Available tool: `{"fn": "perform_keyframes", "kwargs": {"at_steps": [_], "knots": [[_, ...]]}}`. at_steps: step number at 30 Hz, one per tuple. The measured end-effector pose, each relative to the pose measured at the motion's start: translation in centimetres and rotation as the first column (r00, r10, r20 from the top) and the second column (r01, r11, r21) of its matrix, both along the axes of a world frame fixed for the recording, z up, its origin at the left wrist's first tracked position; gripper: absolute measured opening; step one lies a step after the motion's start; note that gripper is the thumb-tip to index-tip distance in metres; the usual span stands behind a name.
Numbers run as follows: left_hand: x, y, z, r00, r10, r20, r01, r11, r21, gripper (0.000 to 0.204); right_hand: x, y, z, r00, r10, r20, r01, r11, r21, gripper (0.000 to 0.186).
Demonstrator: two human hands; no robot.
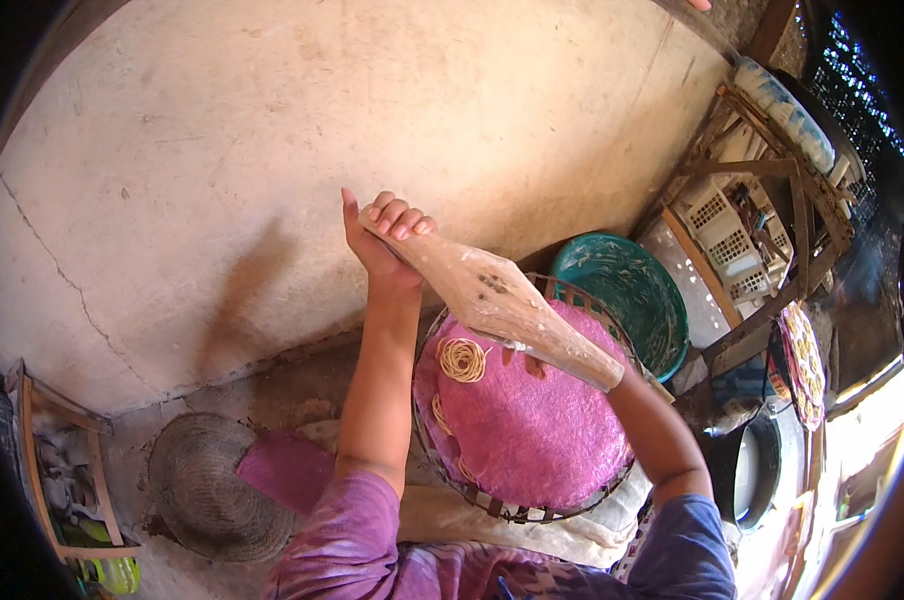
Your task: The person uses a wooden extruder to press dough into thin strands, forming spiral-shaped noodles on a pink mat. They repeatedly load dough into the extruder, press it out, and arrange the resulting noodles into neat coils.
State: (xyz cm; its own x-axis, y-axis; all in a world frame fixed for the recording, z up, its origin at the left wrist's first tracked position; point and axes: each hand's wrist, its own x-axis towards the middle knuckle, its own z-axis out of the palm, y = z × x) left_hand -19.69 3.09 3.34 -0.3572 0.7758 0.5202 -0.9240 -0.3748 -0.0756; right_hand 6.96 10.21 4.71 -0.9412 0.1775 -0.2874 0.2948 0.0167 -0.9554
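Observation:
Both my hands are at a long wooden press point(492, 300), broad in the middle and tapering to a handle at each end. My left hand point(387, 232) wraps its fingers over the upper left handle, with the thumb sticking up. The right handle largely covers my right hand point(535, 367); only some fingertips show below the wood, apparently curled around it from beneath. Under the press lies a round pink covered mound point(532, 440) on a slatted basket point(517, 512). A coil of pale yellow strands point(463, 360) rests on its upper left, with further strands point(440, 413) along the left edge.
A teal basin point(672, 300) with white smears stands behind the basket. At right are a wooden rack point(802, 200), white crate point(727, 240) and dark tub point(757, 470). On the floor at left lie a woven round mat point(207, 490) and pink sheet point(287, 470). A plastered wall point(272, 150) rises ahead.

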Motion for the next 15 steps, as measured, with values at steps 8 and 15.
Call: {"fn": "perform_keyframes", "kwargs": {"at_steps": [8, 15], "knots": [[3.6, 4.8, -2.1, 0.996, 0.068, 0.065, -0.024, 0.853, -0.522, 0.062, 2.4, 3.2, 4.2, 0.902, -0.168, 0.397, 0.082, 0.971, 0.226, 0.075], [3.0, 5.4, -2.5, 0.992, 0.119, 0.049, -0.081, 0.874, -0.479, 0.055, 1.8, 1.8, 6.1, 0.833, -0.331, 0.443, 0.124, 0.892, 0.434, 0.08]]}}
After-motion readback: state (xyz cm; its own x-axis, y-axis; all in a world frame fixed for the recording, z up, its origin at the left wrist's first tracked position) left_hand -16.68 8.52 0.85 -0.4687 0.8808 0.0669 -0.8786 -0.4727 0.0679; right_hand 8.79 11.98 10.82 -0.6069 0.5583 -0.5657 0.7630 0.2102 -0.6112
